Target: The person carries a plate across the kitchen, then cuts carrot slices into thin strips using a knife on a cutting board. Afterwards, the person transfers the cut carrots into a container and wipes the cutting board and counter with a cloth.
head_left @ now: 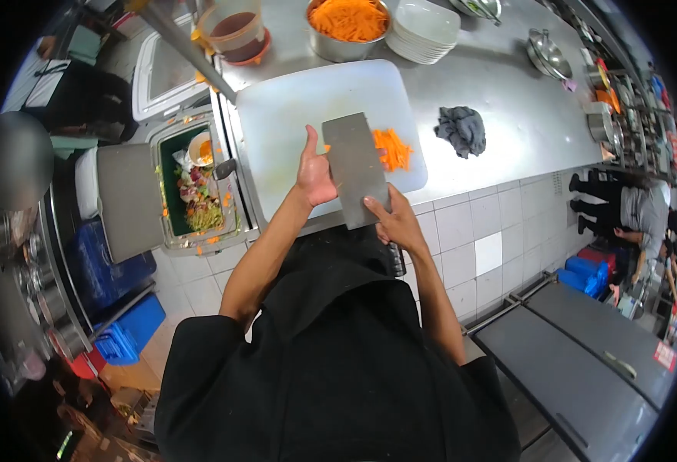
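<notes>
My right hand [397, 223] grips a cleaver [354, 165], its fingers round the black handle and its thumb against the broad blade. The blade is held over the front of a white cutting board [292, 115]. My left hand [317, 175] is beside the blade, thumb stretched out; its other fingers pass behind the steel, with tips seeming to show at the far side. Whether they touch the blade I cannot tell. Shredded carrot [394, 150] lies on the board to the right of the blade and is partly hidden by it.
Behind the board stand a metal bowl of shredded carrot [348, 23], stacked white dishes [423, 32] and a container of dark liquid [233, 31]. A grey cloth [461, 131] lies to the right. A scrap bin [161, 192] is at the left. Other people [642, 215] stand farther off.
</notes>
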A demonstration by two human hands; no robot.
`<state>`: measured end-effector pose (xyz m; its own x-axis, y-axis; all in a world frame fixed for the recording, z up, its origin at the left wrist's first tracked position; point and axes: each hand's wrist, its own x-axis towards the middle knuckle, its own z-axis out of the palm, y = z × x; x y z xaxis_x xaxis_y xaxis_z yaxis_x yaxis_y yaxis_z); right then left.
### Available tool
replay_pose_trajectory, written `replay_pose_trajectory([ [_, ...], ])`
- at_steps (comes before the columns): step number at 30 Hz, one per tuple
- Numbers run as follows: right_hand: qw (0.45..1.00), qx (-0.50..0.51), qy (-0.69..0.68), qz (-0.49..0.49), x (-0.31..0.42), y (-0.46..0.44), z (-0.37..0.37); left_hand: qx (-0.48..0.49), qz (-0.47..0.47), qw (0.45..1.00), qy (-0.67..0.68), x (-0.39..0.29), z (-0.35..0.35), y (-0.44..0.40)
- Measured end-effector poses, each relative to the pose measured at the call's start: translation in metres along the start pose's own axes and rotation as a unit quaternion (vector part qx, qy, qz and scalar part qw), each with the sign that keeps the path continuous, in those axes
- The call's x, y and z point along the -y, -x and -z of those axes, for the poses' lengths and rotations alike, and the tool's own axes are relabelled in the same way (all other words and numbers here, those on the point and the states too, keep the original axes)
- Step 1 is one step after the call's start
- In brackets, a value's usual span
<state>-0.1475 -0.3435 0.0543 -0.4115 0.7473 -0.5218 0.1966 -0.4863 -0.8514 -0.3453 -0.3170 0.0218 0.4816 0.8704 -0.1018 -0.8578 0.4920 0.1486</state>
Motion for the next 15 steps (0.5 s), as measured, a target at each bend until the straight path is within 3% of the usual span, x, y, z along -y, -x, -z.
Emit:
replay_pose_trajectory([
  [3, 1.000, -0.007, -0.001, -0.021, -0.006, -0.002, 0.007, -0.025, -0.003, 0.998, 0.049, 0.005, 0.006, -0.005],
  [7, 1.000, -0.022, 0.002, -0.018, -0.013, 0.002, 0.018, -0.088, 0.022, 0.990, 0.109, -0.002, 0.070, -0.008],
  [9, 0.997, -0.049, 0.059, -0.009, -0.012, 0.005, 0.024, 0.022, 0.073, 0.991, 0.111, -0.008, 0.087, -0.016],
  [10, 0.997, -0.050, 0.058, -0.009, -0.012, 0.006, 0.026, 0.022, 0.074, 0.991, 0.111, -0.007, 0.086, -0.018],
  [12, 0.993, -0.086, 0.086, -0.009, -0.014, 0.006, 0.028, -0.154, 0.051, 0.986, -0.023, -0.006, 0.076, -0.021],
  [13, 0.993, -0.086, 0.086, -0.009, -0.013, 0.005, 0.030, -0.154, 0.051, 0.987, -0.023, -0.006, 0.060, -0.021],
  [15, 0.984, -0.123, 0.129, -0.004, -0.013, 0.006, 0.038, -0.267, -0.015, 0.958, -0.108, -0.003, 0.036, -0.017],
])
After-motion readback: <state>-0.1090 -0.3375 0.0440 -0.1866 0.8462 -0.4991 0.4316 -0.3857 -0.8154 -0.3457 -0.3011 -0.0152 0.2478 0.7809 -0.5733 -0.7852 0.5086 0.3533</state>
